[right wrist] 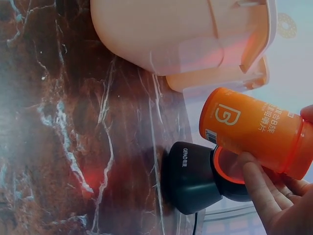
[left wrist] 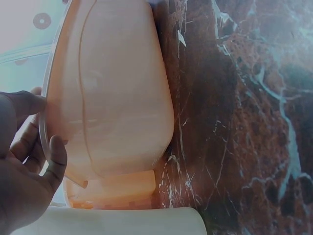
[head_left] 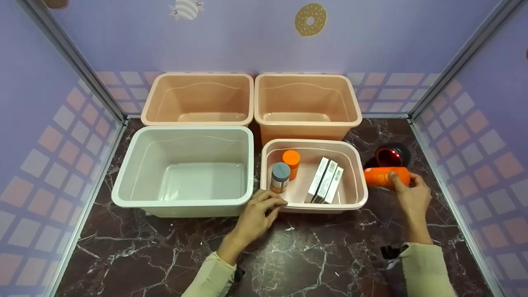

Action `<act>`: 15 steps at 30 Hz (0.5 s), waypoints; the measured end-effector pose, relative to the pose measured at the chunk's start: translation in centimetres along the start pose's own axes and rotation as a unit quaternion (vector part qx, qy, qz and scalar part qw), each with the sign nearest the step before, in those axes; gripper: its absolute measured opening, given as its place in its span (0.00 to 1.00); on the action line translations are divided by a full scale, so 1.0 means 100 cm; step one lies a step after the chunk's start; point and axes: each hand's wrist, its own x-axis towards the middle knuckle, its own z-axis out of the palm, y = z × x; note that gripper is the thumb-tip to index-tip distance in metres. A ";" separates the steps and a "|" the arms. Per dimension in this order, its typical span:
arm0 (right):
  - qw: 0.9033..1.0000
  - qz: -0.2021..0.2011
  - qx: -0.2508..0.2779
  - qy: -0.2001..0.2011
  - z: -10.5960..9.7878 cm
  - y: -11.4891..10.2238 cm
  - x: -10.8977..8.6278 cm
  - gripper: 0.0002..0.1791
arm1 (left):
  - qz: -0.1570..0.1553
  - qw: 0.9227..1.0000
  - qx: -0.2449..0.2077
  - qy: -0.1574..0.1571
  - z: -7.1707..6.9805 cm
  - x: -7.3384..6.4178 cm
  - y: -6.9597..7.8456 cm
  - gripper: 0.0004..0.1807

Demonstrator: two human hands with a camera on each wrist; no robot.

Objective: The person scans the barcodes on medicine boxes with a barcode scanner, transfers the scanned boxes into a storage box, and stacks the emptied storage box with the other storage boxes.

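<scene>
My right hand [head_left: 413,196] holds an orange pill bottle [head_left: 381,176] lying sideways, to the right of a pale pink bin [head_left: 359,202]. In the right wrist view, the bottle [right wrist: 244,127] shows white print and a small barcode, close to a black barcode scanner [right wrist: 193,176] with a lit red window. My left hand [head_left: 258,212] grips the front left rim of the pink bin; its thumb and fingers straddle that rim [left wrist: 45,117] in the left wrist view. Inside the bin are a grey-capped bottle [head_left: 280,177], an orange-capped bottle [head_left: 291,163] and several slim white boxes [head_left: 326,181].
A larger pale grey-green bin [head_left: 181,203] stands left of the pink one. Behind them, two peach bins [head_left: 198,122] sit side by side against the patterned back wall [head_left: 247,37]. Side walls with metal edges bound the dark marbled table [head_left: 165,255].
</scene>
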 end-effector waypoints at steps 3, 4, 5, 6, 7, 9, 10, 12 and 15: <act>1.000 0.001 -0.002 0.000 -0.001 -0.004 0.000 0.37 | 0.002 1.000 0.002 0.003 0.000 0.000 0.000 0.13; 1.000 -0.001 -0.002 0.002 -0.001 -0.005 0.000 0.36 | 0.002 1.000 0.002 0.004 0.000 0.000 0.000 0.13; 1.000 -0.002 0.000 0.004 -0.002 -0.007 0.000 0.36 | 0.002 1.000 0.003 0.004 0.001 0.000 0.000 0.13; 1.000 -0.004 0.006 0.005 -0.002 -0.009 0.001 0.35 | 0.001 1.000 0.003 0.004 0.001 0.000 0.000 0.13; 1.000 -0.008 0.009 0.008 -0.003 -0.011 0.001 0.35 | 0.001 1.000 0.004 0.004 0.000 0.000 0.000 0.14; 1.000 -0.015 0.017 0.010 -0.005 -0.015 0.001 0.35 | 0.000 1.000 0.003 0.003 0.000 0.000 0.000 0.14; 1.000 -0.016 0.022 0.010 -0.005 -0.016 0.002 0.35 | 0.000 1.000 0.003 0.003 0.000 0.000 0.000 0.14; 1.000 -0.014 0.025 0.009 -0.007 -0.020 0.002 0.35 | 0.002 1.000 0.002 0.004 0.000 0.000 0.000 0.14; 1.000 -0.007 0.023 0.011 -0.009 -0.025 0.005 0.34 | 0.006 1.000 0.003 0.007 0.000 0.000 0.000 0.14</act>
